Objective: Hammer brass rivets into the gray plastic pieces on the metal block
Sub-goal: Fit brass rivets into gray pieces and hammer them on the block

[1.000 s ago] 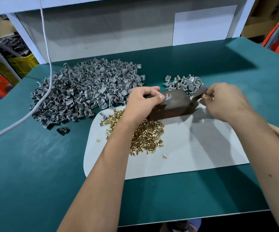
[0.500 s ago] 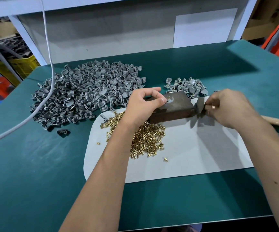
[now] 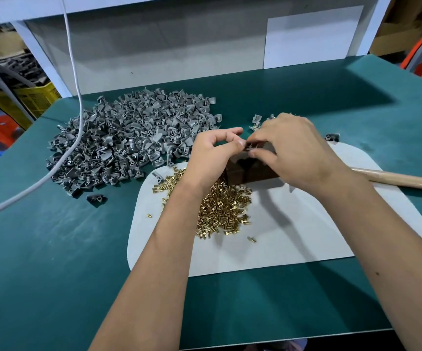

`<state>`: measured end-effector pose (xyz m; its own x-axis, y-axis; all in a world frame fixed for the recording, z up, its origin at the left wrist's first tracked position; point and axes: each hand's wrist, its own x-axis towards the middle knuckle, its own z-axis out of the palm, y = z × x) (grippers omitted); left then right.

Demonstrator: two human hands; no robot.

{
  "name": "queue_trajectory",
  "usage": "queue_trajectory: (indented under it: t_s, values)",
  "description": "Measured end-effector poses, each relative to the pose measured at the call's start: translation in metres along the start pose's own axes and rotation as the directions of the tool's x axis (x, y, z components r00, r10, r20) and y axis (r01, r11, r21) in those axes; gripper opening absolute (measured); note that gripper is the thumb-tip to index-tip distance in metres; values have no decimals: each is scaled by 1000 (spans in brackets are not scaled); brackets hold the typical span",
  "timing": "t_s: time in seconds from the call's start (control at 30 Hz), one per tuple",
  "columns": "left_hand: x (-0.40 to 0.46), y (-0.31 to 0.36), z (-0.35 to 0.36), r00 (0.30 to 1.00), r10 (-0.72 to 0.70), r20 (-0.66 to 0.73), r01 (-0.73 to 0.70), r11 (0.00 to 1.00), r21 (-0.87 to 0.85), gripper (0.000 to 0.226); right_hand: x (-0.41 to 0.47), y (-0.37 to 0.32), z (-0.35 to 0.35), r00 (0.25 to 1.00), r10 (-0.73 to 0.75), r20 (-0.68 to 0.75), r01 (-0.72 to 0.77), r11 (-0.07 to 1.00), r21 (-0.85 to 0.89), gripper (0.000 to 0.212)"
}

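Metal block on white mat, just beyond brass rivets. Left hand and right hand fingers curled, pinching small gray plastic piece on block top. Risk: piece seated crooked, rivet tips under blow. Hammer handle lies right, ungripped.

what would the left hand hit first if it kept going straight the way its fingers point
Probably the right hand: the left hand points rightward over the metal block, its fingertips almost meeting the right hand's. Depth is unclear, so they may already touch.

Both forearms reach forward; left hand and right hand meet, fingers curled.
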<state>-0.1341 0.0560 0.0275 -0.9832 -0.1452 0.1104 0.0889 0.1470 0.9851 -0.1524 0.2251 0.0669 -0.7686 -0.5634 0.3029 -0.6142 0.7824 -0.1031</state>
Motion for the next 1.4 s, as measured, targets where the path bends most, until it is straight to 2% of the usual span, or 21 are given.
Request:
queue_trajectory:
  t_s: [0.13,0.3,0.4,0.5,0.57,0.63,0.7,0.83,0.93,1.07,1.17,1.4]
  values:
    - [5,-5,0,997,13,-81,-14,1000,-11,22,10,7,5,999,24,-48,-20,996,90,26]
    - [8,-5,-4,965,48,-258,-55,998,-21,17,36,27,13,979,197,-58,-191,977,98,43]
    - [9,0,-12,931,52,-362,-70,997,-36,16,52,35,13,935,348,-72,-340,935,102,50]
    - [7,5,-21,901,56,-430,-68,998,-13,18,61,40,9,886,461,-53,-456,885,90,51]
    - [7,9,-29,888,55,-457,-42,998,38,17,63,39,5,872,487,-44,-484,872,70,49]
    - [8,13,-43,885,70,-461,-3,990,143,17,64,28,2,897,441,-39,-436,894,102,35]
    - [7,16,-63,891,79,-447,65,953,297,19,65,7,2,945,328,-10,-322,932,165,21]
    - [-7,14,-111,883,20,-468,269,797,541,20,68,-48,13,993,54,103,-74,975,208,2]
    - [-16,8,-130,928,-52,-370,319,624,713,37,77,-75,28,973,-59,222,21,985,170,22]
    - [-18,-3,-133,952,-168,-256,305,616,727,42,96,-91,42,954,-101,281,75,992,103,34]
    - [-16,-9,-132,956,-160,-244,290,614,734,39,106,-94,49,950,-113,290,96,993,74,37]
    - [-15,-7,-135,967,-163,-195,254,642,723,23,123,-95,58,931,-136,338,130,991,43,11]
